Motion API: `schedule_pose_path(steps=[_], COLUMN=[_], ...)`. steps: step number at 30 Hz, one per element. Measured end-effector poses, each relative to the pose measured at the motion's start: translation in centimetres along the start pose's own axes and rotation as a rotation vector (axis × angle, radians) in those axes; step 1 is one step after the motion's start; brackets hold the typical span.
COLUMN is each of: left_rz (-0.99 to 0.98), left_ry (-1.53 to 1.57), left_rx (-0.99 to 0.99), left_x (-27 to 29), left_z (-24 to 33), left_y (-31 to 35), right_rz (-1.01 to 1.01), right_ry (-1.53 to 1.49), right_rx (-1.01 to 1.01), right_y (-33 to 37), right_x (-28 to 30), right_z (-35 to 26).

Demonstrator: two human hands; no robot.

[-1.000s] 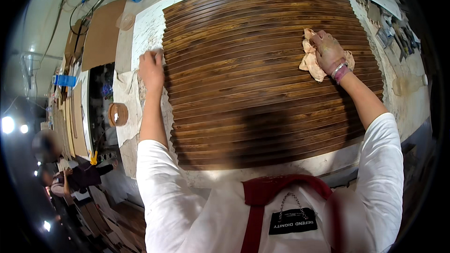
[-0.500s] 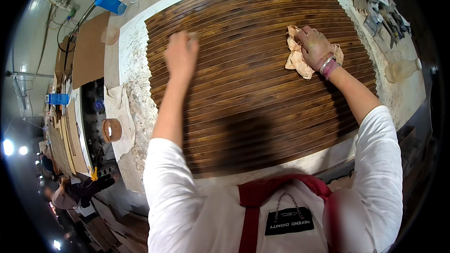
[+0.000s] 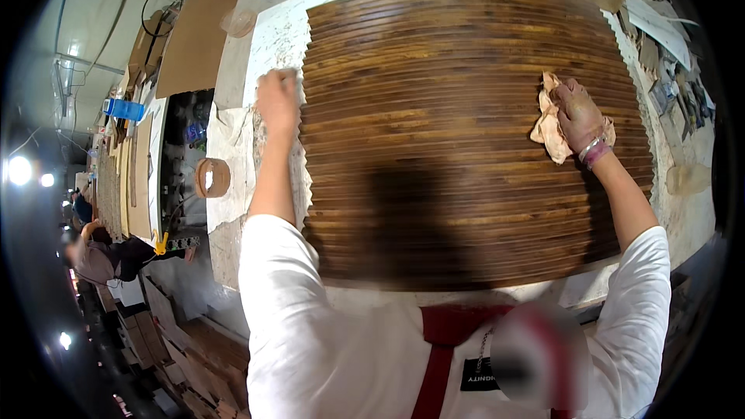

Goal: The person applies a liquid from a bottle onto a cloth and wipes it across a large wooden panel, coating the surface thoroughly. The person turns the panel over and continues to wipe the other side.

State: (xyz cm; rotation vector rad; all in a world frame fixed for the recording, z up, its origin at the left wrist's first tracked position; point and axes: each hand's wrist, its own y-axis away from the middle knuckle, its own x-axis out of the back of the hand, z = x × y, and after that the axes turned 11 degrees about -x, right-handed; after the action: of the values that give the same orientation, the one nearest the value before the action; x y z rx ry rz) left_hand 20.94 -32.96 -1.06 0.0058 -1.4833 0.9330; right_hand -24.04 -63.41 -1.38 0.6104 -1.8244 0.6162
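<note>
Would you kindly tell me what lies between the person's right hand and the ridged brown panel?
In the head view, a crumpled peach cloth lies between the right hand and the ridged brown panel.

Pale wall (image 3: 97, 23) at upper left, dark cable (image 3: 147, 9) looping near it. Bright round lamps (image 3: 20, 170) glare at far left, surroundings dark. Stained off-white counter (image 3: 225, 252) spans the middle; brown cardboard sheet (image 3: 200, 43) beside its left edge. Long boards (image 3: 126, 186) lie farther left. Brown panels (image 3: 147, 334) sit lower left.
</note>
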Motion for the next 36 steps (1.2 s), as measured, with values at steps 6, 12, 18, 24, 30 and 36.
schedule_pose_path(steps=[6, 12, 18, 24, 30, 36], left_rz=[-0.181, -0.197, 0.058, -0.141, -0.250, -0.186], left_ry=[0.178, -0.041, 0.458, 0.349, 0.128, 0.684], left_rx=[-0.463, -0.079, -0.381, -0.449, 0.127, -0.175], left_x=[-3.0, -0.3, -4.9, -8.3, -1.9, -4.7], left_z=[18.2, 1.9, 16.7, 20.8, -2.8, 21.5], left_y=[1.1, 0.9, -5.4, -3.5, -3.9, -7.7], right_rz=[0.328, 0.168, 0.217, 0.195, 0.199, 0.158], right_ry=[-0.319, 0.213, 0.336, 0.255, 0.274, 0.294], right_rx=[-0.068, -0.126, -0.115, -0.136, -0.150, -0.172], right_y=[-7.9, -7.0, -8.0, -7.0, -7.3, -7.0], right_x=[1.1, -0.9, -2.4, -1.0, -1.1, -0.9], right_z=[3.0, 1.1, 1.9, 1.6, 0.5, 1.0])
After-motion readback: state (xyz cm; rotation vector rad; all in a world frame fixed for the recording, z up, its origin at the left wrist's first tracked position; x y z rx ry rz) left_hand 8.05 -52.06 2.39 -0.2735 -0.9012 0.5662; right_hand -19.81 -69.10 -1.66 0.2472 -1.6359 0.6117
